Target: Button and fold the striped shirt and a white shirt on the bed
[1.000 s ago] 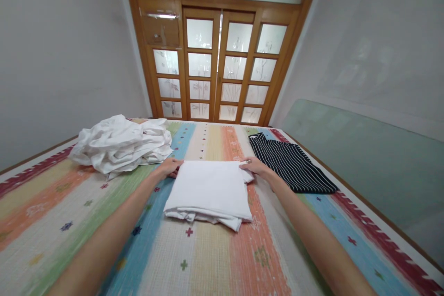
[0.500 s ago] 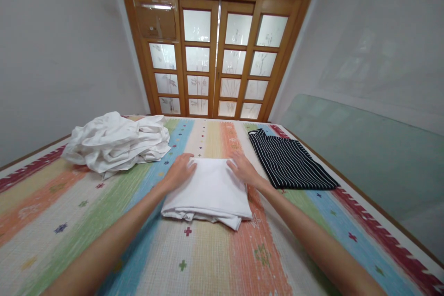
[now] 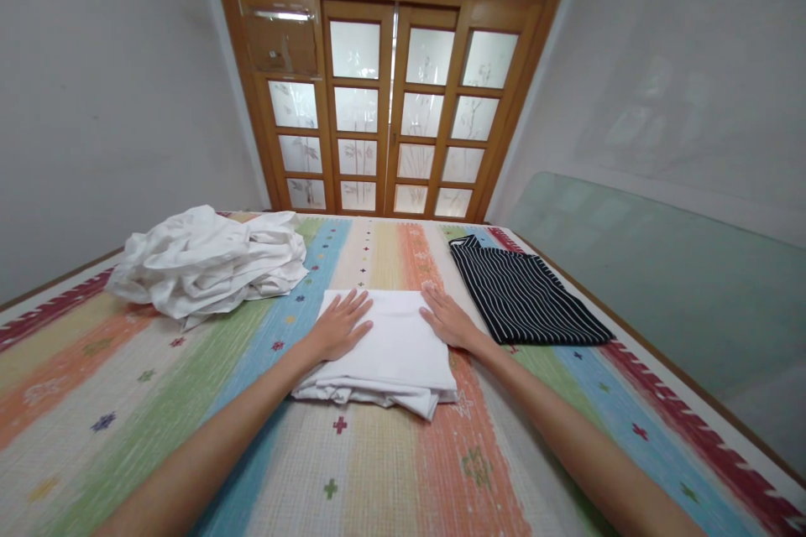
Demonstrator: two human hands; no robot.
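Observation:
A folded white cloth [image 3: 390,344] lies flat in the middle of the striped bedspread, its layered edges towards me. On its left side rests my left hand [image 3: 342,325], palm down with the fingers spread. My right hand [image 3: 448,317] lies on the cloth's far right edge, fingers stretched out and a little apart. Neither hand grasps anything. To the right is a folded black garment with white stripes [image 3: 529,289]. A loose heap of white cloth [image 3: 207,264] sits at the far left.
The striped bedspread [image 3: 277,470] covers the surface under the garments. Behind its far edge stand wooden doors [image 3: 389,134] with glass panes. A pale green panel [image 3: 661,277] runs along the right side, and grey walls rise on both sides.
My left hand has moved from the cloth's far left corner onto its top, nearer to me, with its fingers now spread. My right hand has flattened at the far right corner.

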